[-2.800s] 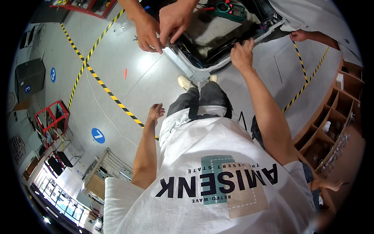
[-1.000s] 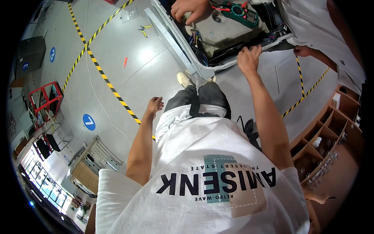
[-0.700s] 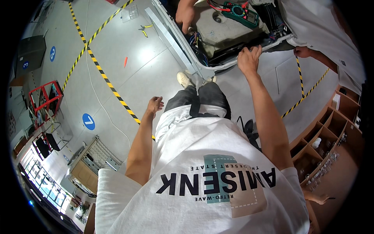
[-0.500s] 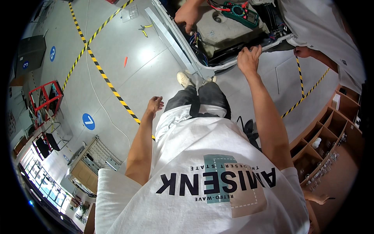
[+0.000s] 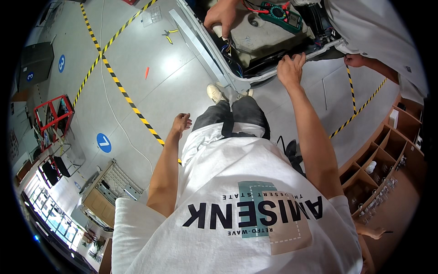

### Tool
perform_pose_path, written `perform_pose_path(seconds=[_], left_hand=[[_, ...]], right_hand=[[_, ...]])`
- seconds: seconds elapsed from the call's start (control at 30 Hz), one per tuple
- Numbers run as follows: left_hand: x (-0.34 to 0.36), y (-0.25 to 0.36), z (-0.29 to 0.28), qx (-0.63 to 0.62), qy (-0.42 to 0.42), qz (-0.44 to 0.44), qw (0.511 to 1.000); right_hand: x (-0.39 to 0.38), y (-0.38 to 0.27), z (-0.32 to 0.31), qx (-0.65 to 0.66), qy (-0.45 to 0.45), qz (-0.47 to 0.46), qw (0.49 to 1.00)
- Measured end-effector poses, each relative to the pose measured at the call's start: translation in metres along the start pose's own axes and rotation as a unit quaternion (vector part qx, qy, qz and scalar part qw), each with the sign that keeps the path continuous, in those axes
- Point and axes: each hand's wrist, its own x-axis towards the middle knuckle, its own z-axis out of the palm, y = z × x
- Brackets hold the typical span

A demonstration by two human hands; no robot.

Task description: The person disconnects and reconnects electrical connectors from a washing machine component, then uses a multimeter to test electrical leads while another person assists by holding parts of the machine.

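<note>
At the rim of an opened white appliance, which looks like a washing machine, my right hand is closed over the edge. My left hand hangs beside my left thigh, fingers loosely bent and nothing visible in it. Inside the casing, a pale block sits among bundles of wires. A green multimeter with a red lead lies on top of that block. Another person's hand reaches over the left side of the casing, fingertips near the wires.
Yellow-handled pliers, a red tool and a clear compartment box lie on the grey floor. Black-yellow tape and a white cable cross it. A person in white stands right, near a wooden compartment shelf.
The other person's hand over the casing has shifted slightly, its fingers now angled more to the right. Both my hands stay where they were.
</note>
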Motion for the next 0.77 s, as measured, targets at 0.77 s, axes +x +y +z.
perform_pose_path(seconds=[0.77], left_hand=[[0.0029, 0.0003, -0.0002, 0.003, -0.001, -0.005, 1.0]], right_hand=[[-0.0005, -0.0024, -0.0016, -0.004, -0.006, 0.008, 1.0]])
